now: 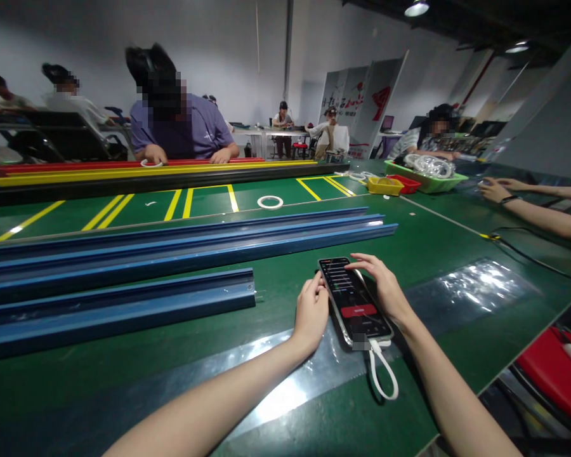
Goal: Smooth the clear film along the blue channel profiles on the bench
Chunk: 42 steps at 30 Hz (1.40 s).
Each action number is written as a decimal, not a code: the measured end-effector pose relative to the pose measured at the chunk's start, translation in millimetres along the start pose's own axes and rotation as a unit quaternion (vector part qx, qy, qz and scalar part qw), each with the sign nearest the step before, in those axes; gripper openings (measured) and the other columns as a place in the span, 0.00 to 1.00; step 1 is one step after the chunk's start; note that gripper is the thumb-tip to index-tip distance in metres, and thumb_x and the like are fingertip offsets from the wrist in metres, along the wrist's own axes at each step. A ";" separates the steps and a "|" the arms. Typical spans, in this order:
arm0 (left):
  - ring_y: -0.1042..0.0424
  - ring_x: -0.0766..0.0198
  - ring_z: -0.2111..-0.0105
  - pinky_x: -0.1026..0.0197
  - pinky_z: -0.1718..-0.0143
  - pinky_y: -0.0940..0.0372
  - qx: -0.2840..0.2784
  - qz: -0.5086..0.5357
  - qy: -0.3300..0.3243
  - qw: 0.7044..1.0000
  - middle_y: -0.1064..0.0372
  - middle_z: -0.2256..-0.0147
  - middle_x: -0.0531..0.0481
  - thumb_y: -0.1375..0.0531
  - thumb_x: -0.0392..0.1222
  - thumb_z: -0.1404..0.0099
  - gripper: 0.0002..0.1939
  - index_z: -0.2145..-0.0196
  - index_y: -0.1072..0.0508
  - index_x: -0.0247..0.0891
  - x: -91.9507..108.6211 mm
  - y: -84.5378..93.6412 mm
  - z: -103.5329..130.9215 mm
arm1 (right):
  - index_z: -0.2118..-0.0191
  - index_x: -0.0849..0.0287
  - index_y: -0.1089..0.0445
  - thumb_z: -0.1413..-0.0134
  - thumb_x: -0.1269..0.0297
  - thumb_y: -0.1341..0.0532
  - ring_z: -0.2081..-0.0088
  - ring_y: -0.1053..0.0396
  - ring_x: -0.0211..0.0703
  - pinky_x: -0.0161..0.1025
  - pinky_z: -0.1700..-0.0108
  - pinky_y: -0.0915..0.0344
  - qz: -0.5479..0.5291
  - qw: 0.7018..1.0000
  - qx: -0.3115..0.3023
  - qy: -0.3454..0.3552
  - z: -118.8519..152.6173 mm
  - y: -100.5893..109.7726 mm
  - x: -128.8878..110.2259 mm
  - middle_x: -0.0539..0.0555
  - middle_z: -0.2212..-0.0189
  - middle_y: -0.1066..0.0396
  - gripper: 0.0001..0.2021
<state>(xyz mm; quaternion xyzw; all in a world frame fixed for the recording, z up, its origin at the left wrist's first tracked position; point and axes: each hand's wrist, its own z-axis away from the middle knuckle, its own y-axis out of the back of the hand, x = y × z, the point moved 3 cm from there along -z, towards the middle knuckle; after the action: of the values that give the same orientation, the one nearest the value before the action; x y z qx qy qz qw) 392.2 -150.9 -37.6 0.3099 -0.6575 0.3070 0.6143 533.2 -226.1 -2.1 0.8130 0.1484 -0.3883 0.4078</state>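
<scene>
Centrally, just below the middle of the frame, the left hand (pixel 313 308) was curled against the left edge of a phone (pixel 354 303); whether its fingers pinched the case could not be told. The right hand (pixel 385 285) was palm down with its fingers loosely spread, one reaching over the upper part of the lit screen. Whether that fingertip touched the glass was not certain. The screen showed rows of small text and a red bar lower down, too small to read.

Good handling, as judged here, called for the left hand to brace the case without covering the display, and for one fingertip to press lightly while the others stayed lifted, away from the red bar. The white cord loop (pixel 384 371) at the phone's lower end needed slack, so that no wrist tugged it.

Beneath lay clear plastic film (pixel 285 381), glossy and perhaps slippery, on a green tabletop (pixel 438 254). Blue channels (pixel 124 317) filled the left side, and a white ring (pixel 270 202) lay beyond them. A green basket (pixel 438 185) with wrapped coils stood at upper right. At upper left, a person in a purple shirt (pixel 202 127) leaned over coloured strips (pixel 171 171).
</scene>
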 end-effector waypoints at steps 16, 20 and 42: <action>0.36 0.65 0.61 0.63 0.58 0.40 0.000 -0.015 -0.013 1.000 0.36 0.60 0.45 0.53 0.34 0.40 0.19 0.52 0.35 0.34 0.4 -0.4 -0.5 | 0.59 0.53 0.31 0.52 0.60 0.51 0.44 0.51 0.47 0.47 0.42 0.60 -0.031 0.996 -0.072 -0.036 2.3 -4.1 7.5 0.52 0.47 0.44 0.17; 0.36 0.66 0.61 0.64 0.59 0.40 0.000 -0.015 -0.011 1.000 0.36 0.60 0.46 0.53 0.33 0.40 0.19 0.52 0.34 0.35 0.5 -0.3 -0.4 | 0.58 0.50 0.30 0.47 0.56 0.57 0.44 0.53 0.47 0.49 0.42 0.60 0.005 0.995 -0.086 -0.055 4.4 -4.1 7.6 0.50 0.45 0.47 0.20; 0.35 0.66 0.63 0.66 0.64 0.38 0.001 0.004 -0.011 1.000 0.35 0.60 0.45 0.53 0.33 0.40 0.19 0.51 0.35 0.33 1.2 -1.0 0.4 | 0.53 0.51 0.35 0.67 0.70 0.50 0.49 0.43 0.47 0.48 0.48 0.46 -0.108 0.988 -0.086 -0.070 2.5 -4.9 12.9 0.50 0.48 0.40 0.27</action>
<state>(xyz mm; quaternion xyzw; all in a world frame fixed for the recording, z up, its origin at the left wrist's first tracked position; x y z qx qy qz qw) 392.7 -151.8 -36.5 0.3111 -0.6655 0.3066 0.6052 537.7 -226.0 -15.5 0.7248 0.2392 -0.4721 0.4411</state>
